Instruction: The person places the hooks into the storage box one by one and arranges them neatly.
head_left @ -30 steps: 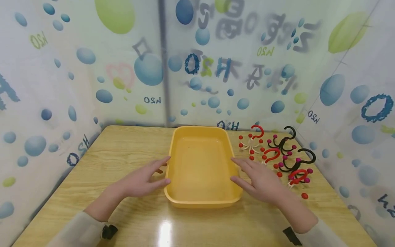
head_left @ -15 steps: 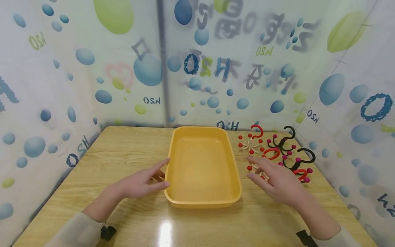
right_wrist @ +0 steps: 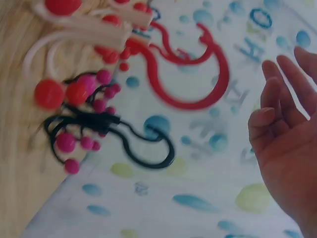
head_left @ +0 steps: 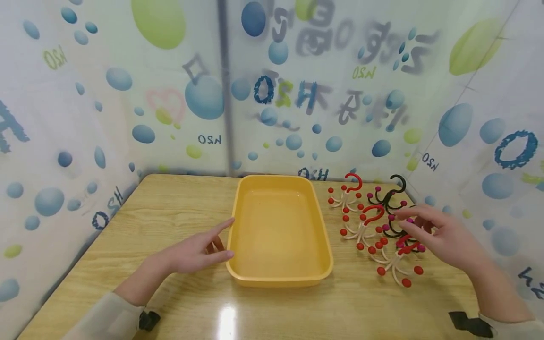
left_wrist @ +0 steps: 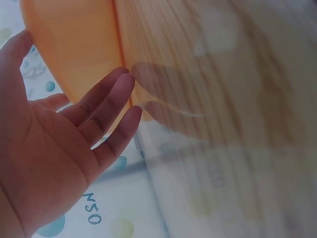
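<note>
A yellow rectangular tray (head_left: 278,236) lies on the wooden table. The left hand (head_left: 193,250) rests against its left side, index finger and thumb at the rim; the left wrist view has this hand (left_wrist: 64,134) with fingers loosely bent beside the orange-looking wall. Above the hooks at the right, the right hand (head_left: 446,238) is in the air with fingers slightly bent, holding nothing. Below and beside it lie a black hook with pink balls (head_left: 386,200) and a cream hook with a red crook (head_left: 397,262). The right wrist view shows the right hand (right_wrist: 290,119) apart from a red crook (right_wrist: 188,101).
More cream hooks with red balls, one at the back (head_left: 345,198) and one in the middle (head_left: 361,231), lie right of the tray. Another black hook is partly hidden by the right hand. Patterned sheets (head_left: 170,118) stand around the table (head_left: 178,203).
The right hand has left the tray's right side and moved right over the hooks, uncovering the near cream ones. The left hand and the tray have stayed nearly still.
</note>
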The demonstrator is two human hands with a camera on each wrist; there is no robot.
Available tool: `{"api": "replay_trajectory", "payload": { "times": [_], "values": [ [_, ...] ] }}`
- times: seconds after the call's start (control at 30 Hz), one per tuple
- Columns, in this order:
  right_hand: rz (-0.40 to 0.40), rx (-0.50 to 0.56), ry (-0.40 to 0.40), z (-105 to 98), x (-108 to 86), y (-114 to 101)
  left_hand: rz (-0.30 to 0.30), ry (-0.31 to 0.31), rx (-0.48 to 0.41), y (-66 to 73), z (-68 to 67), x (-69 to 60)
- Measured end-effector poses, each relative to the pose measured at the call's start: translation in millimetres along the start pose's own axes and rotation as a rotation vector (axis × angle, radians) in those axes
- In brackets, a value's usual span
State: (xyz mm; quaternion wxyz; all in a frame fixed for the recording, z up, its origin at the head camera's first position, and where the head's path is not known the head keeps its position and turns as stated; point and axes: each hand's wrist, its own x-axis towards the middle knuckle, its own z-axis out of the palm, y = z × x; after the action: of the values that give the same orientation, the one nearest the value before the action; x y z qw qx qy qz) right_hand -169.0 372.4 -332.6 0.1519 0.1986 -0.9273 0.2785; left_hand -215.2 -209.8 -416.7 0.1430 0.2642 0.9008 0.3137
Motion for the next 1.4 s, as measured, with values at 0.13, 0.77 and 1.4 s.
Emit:
{"api": "replay_trajectory", "payload": {
  "times": [0.13,0.77,1.4],
  "values": [
    [0.092,0.012,-0.075,-13.3,-9.6,26.7,-0.010,-0.005,-0.014,-0.5,-0.5,0.4],
    [0.380,0.151,-0.268,-11.9,-24.3,67.3,-0.028,-0.007,-0.027,-2.2,0.4,1.7],
    [0.386,0.169,-0.188,-1.9,-29.8,66.6,-0.037,-0.015,-0.044,-2.7,0.3,1.6]
  ]
}}
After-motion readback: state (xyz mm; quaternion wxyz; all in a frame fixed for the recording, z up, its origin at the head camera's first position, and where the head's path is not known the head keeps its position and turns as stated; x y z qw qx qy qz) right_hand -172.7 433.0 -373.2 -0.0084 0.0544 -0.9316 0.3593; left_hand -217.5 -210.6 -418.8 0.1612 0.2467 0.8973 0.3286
